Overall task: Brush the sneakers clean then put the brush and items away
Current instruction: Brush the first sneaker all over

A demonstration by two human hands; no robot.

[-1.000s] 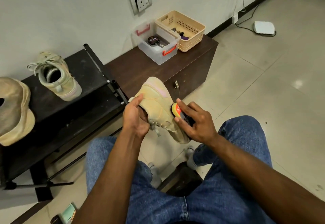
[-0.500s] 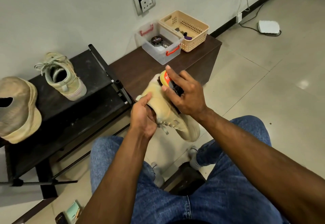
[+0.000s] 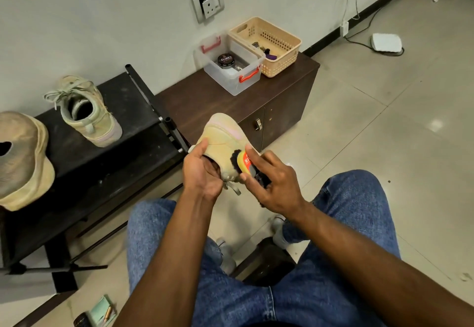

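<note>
My left hand (image 3: pixel 202 172) grips a tan sneaker (image 3: pixel 223 139) at its opening, fingers inside the collar, and holds it up above my knees with the heel pointing away. My right hand (image 3: pixel 274 185) holds a small brush (image 3: pixel 245 162) with an orange and yellow back and black bristles, pressed against the sneaker's side near the laces. The second sneaker (image 3: pixel 87 113), pale green-tan, stands on the black rack (image 3: pixel 123 147) to the left.
A clear box (image 3: pixel 230 80) with red handles holds a round polish tin (image 3: pixel 226 61); a beige basket (image 3: pixel 266 44) stands beside it on the dark wooden cabinet (image 3: pixel 195 100). A tan hat (image 3: pixel 20 157) lies on the rack's left end. Cables and a white device (image 3: pixel 386 42) lie on the tiled floor.
The brush swept up to the sneaker's heel end and has come back down to the side near the laces. My left hand keeps hold of the shoe.
</note>
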